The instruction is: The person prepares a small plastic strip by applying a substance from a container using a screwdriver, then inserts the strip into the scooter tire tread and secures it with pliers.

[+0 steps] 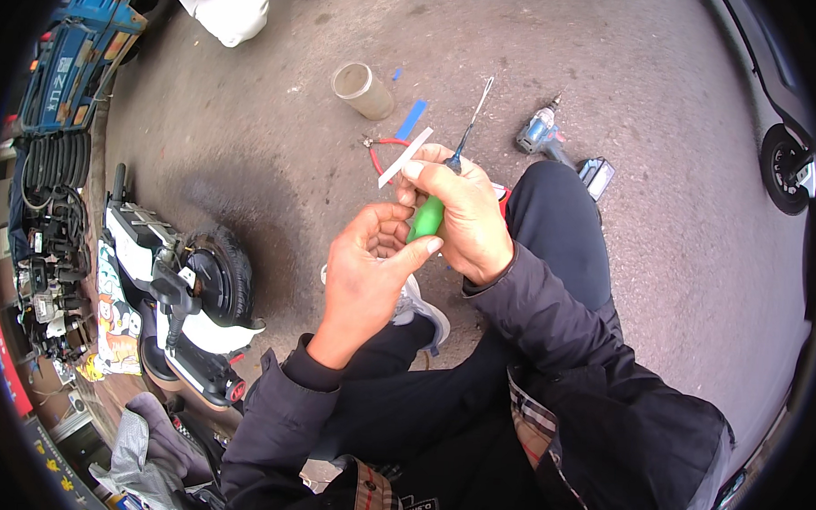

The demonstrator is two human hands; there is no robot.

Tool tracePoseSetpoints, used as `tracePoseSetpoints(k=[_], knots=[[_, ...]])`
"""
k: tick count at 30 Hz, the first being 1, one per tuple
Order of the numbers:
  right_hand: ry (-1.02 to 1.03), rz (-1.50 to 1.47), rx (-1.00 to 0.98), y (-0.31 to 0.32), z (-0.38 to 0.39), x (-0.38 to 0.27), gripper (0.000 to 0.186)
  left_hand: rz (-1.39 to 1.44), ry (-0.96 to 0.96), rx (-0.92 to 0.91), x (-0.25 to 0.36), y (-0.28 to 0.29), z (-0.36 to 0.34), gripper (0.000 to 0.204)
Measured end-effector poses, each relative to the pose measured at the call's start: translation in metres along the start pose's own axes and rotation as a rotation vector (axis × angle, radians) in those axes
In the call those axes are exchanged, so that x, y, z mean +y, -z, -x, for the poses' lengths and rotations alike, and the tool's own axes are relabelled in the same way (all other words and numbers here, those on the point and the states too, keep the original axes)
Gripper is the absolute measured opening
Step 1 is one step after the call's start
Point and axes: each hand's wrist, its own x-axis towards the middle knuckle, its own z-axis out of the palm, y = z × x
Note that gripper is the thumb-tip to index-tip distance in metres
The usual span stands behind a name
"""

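Note:
My left hand (366, 285) has its fingers curled, thumb and fingertips on the green handle (424, 221) of a long thin metal tool (471, 121) with a looped tip, which points up and away from me. My right hand (468, 217) wraps around the same tool just above my left hand and pinches a flat, pale strip (395, 170) under the thumb. Just beyond the hands lie red-handled pliers (391, 142) and a blue strip (412, 118) on the pavement.
A cylindrical container (362, 90) and a blue cordless drill (540, 129) stand or lie ahead. An overturned scooter (186, 301) with a black wheel is at left, beside a blue vehicle (83, 37) and hanging tubes. A vehicle wheel (779, 169) is at right; someone's legs (219, 6) show at top.

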Motion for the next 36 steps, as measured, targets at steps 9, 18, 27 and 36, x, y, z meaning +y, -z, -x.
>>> tracePoseSetpoints(k=[9,18,27,36], knots=[[0.162,0.068,0.005,0.018,-0.008,-0.011,0.017,-0.162,-0.041,-0.004,0.005,0.002,0.007,0.029],[0.444,-0.115,0.186,0.073,-0.028,-0.083,0.012,-0.464,-0.135,-0.068,0.011,0.021,0.013,0.025],[0.528,0.058,0.107,0.058,-0.024,-0.070,0.016,0.181,0.082,-0.066,0.017,0.037,0.005,0.022],[0.516,0.158,0.064,0.030,-0.014,-0.054,0.013,0.316,0.210,-0.186,0.015,0.027,0.012,0.023]])
